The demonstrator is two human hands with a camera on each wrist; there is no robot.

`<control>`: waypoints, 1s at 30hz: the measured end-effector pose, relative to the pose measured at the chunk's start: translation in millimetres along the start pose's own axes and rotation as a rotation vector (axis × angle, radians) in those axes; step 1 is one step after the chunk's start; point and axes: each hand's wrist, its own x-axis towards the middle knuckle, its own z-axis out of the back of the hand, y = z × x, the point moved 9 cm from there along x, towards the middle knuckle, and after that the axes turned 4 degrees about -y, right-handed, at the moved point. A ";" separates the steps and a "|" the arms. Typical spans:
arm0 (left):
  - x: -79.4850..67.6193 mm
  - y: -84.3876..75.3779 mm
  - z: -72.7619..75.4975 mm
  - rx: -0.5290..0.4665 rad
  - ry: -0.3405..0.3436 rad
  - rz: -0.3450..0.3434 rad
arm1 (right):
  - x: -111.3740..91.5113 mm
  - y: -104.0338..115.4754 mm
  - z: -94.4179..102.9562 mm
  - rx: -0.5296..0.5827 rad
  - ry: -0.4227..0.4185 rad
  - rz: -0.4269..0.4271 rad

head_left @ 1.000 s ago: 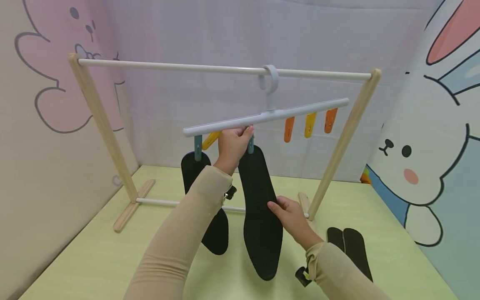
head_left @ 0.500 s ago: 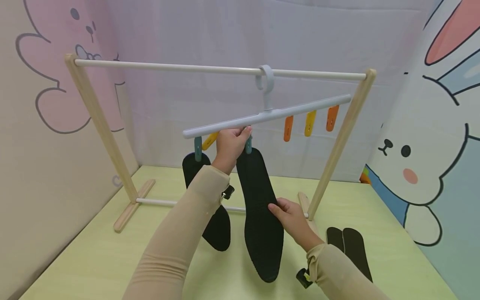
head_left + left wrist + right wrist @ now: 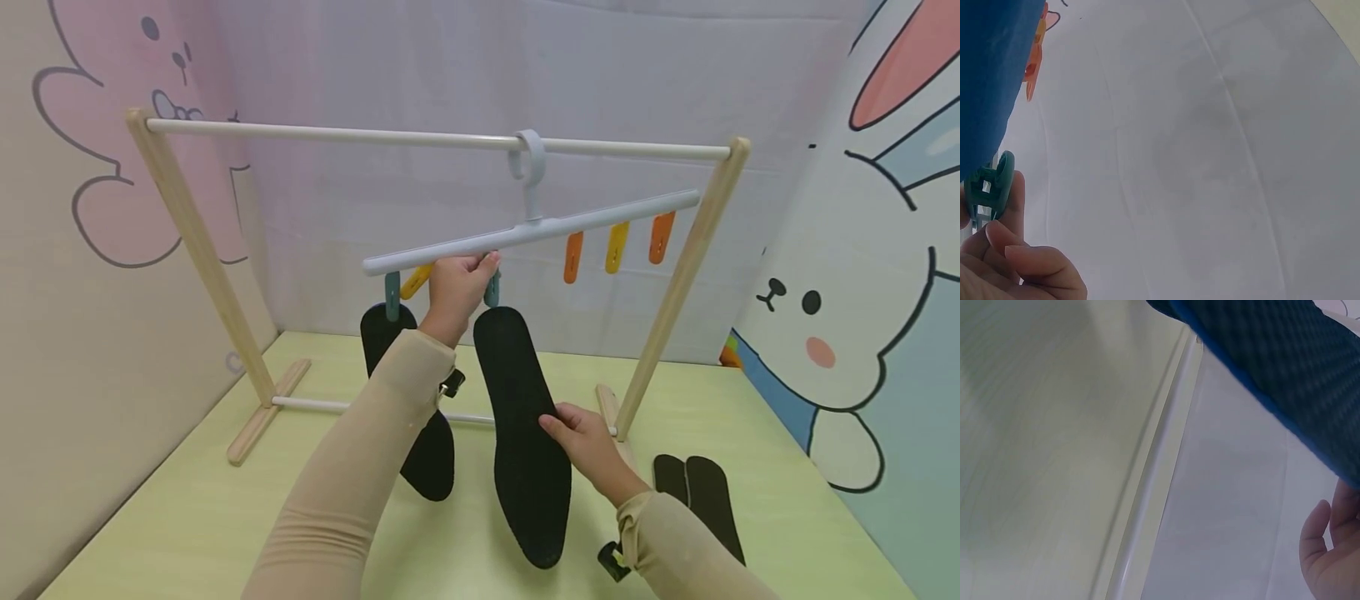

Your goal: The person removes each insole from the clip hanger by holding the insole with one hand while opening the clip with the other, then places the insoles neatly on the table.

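Note:
My left hand (image 3: pixel 456 293) grips a teal clip (image 3: pixel 492 289) under the low left half of a tilted white clip hanger (image 3: pixel 600 220). In the left wrist view this clip (image 3: pixel 988 187) sits between thumb and fingers. With my right hand (image 3: pixel 588 446), I pinch the edge of a black insole (image 3: pixel 528 475); its narrow top end lies just below the clip's tip. The right wrist view shows the insole's blue edge (image 3: pixel 1260 397). A second insole (image 3: pixel 433 462) hangs from another teal clip (image 3: pixel 393 296) at the hanger's left end, partly hidden behind my left forearm.
The hanger hooks over the white rail (image 3: pixel 337 133) of a wooden-ended rack (image 3: pixel 198 242). Orange clips (image 3: pixel 573 257) and a yellow clip (image 3: pixel 617 247) hang on its right half. More dark insoles (image 3: pixel 708 492) lie on the light green table (image 3: pixel 187 533), beside my right sleeve.
The insole in my right hand has come down slightly, its top end parting from the teal clip in the head view. My left hand has shifted a little left with the clip.

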 end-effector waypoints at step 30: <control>1.0 4.3 -2.3 -0.011 -0.001 0.012 | -4.4 -2.3 18.5 -0.028 -0.061 -0.024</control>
